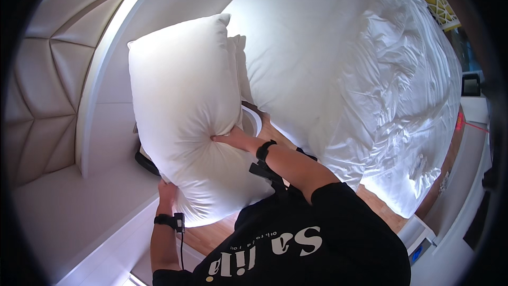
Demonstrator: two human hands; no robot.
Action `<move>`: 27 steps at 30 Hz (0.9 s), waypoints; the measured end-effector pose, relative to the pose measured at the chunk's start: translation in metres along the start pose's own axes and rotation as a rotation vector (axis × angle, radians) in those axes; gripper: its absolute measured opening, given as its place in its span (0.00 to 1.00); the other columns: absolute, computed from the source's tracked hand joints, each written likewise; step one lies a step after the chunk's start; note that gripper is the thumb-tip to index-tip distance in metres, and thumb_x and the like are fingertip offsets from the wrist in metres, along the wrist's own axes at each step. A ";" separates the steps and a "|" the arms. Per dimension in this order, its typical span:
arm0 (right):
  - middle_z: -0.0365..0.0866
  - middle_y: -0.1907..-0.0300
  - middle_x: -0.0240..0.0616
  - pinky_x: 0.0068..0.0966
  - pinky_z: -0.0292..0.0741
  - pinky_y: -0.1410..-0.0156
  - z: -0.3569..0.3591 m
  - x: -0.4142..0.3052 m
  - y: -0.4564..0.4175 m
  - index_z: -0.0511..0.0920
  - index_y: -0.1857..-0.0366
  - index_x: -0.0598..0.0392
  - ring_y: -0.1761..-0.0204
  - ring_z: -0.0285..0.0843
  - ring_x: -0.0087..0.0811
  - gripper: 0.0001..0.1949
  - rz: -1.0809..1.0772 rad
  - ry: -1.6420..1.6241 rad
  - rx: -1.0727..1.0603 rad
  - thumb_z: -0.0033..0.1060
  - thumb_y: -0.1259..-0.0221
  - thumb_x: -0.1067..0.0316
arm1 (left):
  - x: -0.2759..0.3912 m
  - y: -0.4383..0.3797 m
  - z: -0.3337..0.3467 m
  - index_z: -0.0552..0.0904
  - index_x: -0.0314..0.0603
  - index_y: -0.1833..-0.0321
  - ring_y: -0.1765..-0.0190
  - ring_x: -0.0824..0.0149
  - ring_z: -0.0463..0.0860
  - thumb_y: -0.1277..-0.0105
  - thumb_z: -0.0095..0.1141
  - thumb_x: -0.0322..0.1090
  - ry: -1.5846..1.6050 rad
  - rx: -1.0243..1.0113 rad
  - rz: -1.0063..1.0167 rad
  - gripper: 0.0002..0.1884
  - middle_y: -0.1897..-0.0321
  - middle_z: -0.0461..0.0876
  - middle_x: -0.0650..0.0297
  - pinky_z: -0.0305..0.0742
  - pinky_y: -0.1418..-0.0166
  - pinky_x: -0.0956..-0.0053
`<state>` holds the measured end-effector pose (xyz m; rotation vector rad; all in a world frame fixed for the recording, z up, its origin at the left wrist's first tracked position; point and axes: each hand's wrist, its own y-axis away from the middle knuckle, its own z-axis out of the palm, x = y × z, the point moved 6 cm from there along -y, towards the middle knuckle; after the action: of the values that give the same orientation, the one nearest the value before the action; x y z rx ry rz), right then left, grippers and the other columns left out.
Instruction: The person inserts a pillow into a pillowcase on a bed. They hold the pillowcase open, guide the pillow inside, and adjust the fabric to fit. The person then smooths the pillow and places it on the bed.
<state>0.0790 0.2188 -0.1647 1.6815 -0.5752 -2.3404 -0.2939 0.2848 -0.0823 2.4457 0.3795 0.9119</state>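
A large plump white pillow is held up in front of me, tilted, with creases running out from where it is gripped. My right hand pinches its right side, the thumb pressed into the fabric and the fingers hidden behind. Lower down, my left hand grips the pillow's left edge, its fingers mostly hidden. Behind the pillow's right edge show the corners of another white pillow; how it is held is hidden. To the right lies a bed with a smooth white sheet.
A crumpled white duvet covers the bed's far side. At left rises a padded beige wall panel above a pale ledge. A round white-rimmed object sits beside the bed, over the wooden floor. Part of a black object shows left of the pillow.
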 end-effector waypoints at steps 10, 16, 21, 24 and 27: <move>0.70 0.29 0.57 0.36 0.59 0.19 -0.168 0.025 0.089 0.67 0.27 0.61 0.24 0.63 0.47 0.48 0.230 0.449 0.289 0.76 0.46 0.38 | -0.027 -0.027 -0.019 0.81 0.31 0.41 0.45 0.60 0.85 0.39 0.62 0.23 -0.152 -0.035 0.102 0.21 0.49 0.87 0.52 0.77 0.39 0.65; 0.70 0.31 0.61 0.46 0.67 0.26 -0.348 0.063 0.206 0.71 0.34 0.61 0.27 0.66 0.55 0.39 0.289 0.980 1.316 0.76 0.45 0.48 | 0.145 0.016 -0.015 0.72 0.33 0.29 0.31 0.44 0.73 0.35 0.54 0.23 -0.487 0.472 0.688 0.29 0.28 0.69 0.44 0.69 0.27 0.54; 0.84 0.46 0.58 0.47 0.75 0.35 -0.380 0.122 0.204 0.73 0.40 0.61 0.42 0.81 0.58 0.31 0.405 0.493 0.990 0.71 0.42 0.52 | 0.312 0.113 0.127 0.71 0.38 0.26 0.21 0.44 0.61 0.34 0.62 0.29 -0.612 0.085 1.095 0.31 0.21 0.59 0.48 0.63 0.23 0.48; 0.83 0.47 0.59 0.48 0.75 0.37 -0.388 0.109 0.212 0.76 0.43 0.61 0.42 0.80 0.60 0.26 0.326 0.499 0.847 0.68 0.39 0.54 | 0.333 0.138 0.202 0.67 0.43 0.23 0.16 0.43 0.49 0.37 0.64 0.28 -1.178 0.098 0.776 0.37 0.17 0.51 0.49 0.56 0.21 0.38; 0.83 0.47 0.60 0.48 0.75 0.38 -0.425 0.093 0.246 0.77 0.45 0.60 0.41 0.78 0.62 0.21 0.307 0.461 0.909 0.64 0.36 0.56 | 0.293 0.086 0.207 0.62 0.49 0.20 0.16 0.38 0.43 0.38 0.63 0.27 -1.310 0.141 0.570 0.41 0.15 0.44 0.51 0.54 0.23 0.29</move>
<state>0.4335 -0.1214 -0.2585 2.1370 -1.7982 -1.4406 0.0683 0.2618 -0.0152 2.7083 -0.7497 -0.6713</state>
